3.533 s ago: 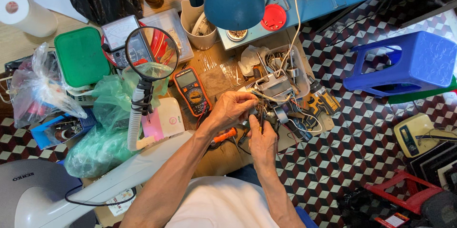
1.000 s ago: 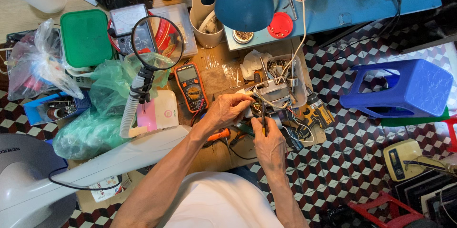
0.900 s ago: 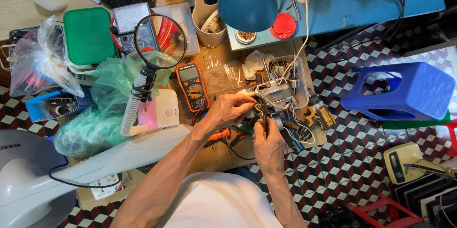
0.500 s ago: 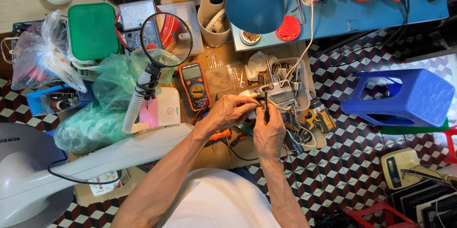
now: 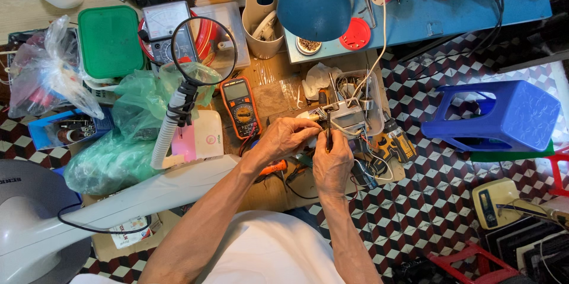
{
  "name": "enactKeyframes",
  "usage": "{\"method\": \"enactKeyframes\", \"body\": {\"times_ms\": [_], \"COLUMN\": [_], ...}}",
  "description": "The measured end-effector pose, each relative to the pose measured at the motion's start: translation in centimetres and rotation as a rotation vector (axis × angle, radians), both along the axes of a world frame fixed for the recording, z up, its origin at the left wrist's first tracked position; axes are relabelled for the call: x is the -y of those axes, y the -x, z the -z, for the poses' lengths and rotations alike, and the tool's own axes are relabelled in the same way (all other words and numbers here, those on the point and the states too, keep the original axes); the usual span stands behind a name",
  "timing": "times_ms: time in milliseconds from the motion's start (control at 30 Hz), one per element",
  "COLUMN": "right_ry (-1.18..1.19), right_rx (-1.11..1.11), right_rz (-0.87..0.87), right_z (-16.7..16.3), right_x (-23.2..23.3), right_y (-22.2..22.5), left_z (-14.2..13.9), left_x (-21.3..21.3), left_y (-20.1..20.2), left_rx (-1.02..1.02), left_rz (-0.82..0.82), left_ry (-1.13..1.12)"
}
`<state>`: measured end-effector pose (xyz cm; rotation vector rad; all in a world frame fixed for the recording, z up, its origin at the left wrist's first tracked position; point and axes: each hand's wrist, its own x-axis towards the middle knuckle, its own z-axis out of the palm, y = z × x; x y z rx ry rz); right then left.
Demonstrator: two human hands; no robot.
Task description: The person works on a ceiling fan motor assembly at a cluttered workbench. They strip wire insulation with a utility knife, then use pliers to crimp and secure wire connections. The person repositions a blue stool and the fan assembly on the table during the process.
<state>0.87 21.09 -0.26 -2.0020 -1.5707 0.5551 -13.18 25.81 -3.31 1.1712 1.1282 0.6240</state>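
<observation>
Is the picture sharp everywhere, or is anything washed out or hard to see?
Head view: bench evenly lit and sharp around both hands, left hand, right hand; bright glare at the right edge beside the blue stool; top right corner in dark shadow.

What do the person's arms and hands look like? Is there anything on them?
Both arms are bare from the elbows down, with no long sleeves. The left hand and the right hand wear no gloves, and no watch or ring shows. The only clothing in view is a white top, seen low in the picture.
</observation>
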Motion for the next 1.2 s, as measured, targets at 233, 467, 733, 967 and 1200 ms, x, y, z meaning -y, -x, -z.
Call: {"method": "enactKeyframes", "body": {"times_ms": [233, 467, 733, 967, 1200], "right_ry": [-0.075, -0.072, 0.079, 0.049, 0.117], "right_rx": [-0.058, -0.035, -0.279, -0.278, -0.235], "right_rz": [0.003, 0.031, 0.271, 0.204, 0.224], "right_z": [-0.1, 0.5, 1.1, 0.6, -0.1], "right_x": [-0.4, -0.3, 0.9, 0.7, -0.1], "right_y": [0.4, 0.1, 0.2, -0.1, 0.3], "left_z": [-0.2, 0.1, 1.7, 2.0, 2.1], "left_x": [-0.1, -0.1, 0.7, 1.7, 1.4], "left_y": [0.3, 0.2, -2.4, -2.3, -1.3], "left_rx": [-0.011, 0.002, -0.121, -0.171, -0.015], "left_rz": [0.037, 0.029, -0.226, -0.216, -0.119], "left_ry": [-0.073, 0.037, -0.221, -0.414, -0.286]}}
